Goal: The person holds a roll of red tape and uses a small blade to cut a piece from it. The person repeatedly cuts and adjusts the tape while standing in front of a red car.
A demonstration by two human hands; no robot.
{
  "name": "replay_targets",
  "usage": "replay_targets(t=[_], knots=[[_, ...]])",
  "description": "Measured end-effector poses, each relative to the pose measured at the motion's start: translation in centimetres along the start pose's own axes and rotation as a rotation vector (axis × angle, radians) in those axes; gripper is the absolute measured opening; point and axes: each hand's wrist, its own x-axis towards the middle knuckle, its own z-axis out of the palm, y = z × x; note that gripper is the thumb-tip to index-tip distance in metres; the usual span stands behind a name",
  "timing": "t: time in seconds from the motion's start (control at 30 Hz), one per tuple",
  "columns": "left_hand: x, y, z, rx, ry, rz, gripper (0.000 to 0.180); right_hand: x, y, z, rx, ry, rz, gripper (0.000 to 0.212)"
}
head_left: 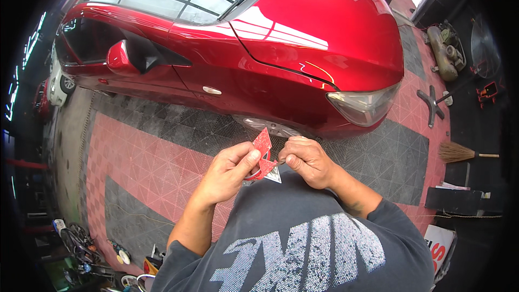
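My left hand (230, 172) is closed, thumb against fingers, on a flat red piece (263, 140) with sharp, pointed corners. A curved, ring-like edge shows beside its fingers, and a shiny silver tip (275, 176) sticks out below the red. Fingers curled, my right hand (309, 163) pinches at the right-hand corner of this same piece. What lies between its fingertips is mostly hidden. Both hands are in front of my dark shirt, close together. Beyond them stands a red car (216, 59), its front wheel (273, 127) partly hidden behind the hands and piece.
Red and grey floor tiles (162, 148) lie around me. The car's side mirror (120, 58) juts out at left. At right are an air compressor (446, 53), a dark stand base (431, 105) and a broom (459, 152). Assorted clutter (81, 246) sits at lower left.
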Motion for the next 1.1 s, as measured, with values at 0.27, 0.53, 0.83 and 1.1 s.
replay_targets(t=[0.27,0.53,0.83,1.1], knots=[[0.2,0.8,0.1,0.009,-0.016,-0.051,0.032,0.1,0.0,0.0,0.007,-0.007,0.000,0.030],[0.8,-0.8,-0.6,-0.034,0.005,0.009,0.033,-0.4,2.7,0.6,0.052,0.071,0.100,0.034],[2.3,-3.8,-0.1,-0.256,0.292,0.001,0.030,-0.5,2.1,1.1,0.484,0.138,0.377,0.027],[2.3,-4.0,2.5,-0.497,0.317,-0.095,0.020,1.1,1.8,2.4,0.521,0.326,0.458,0.026]])
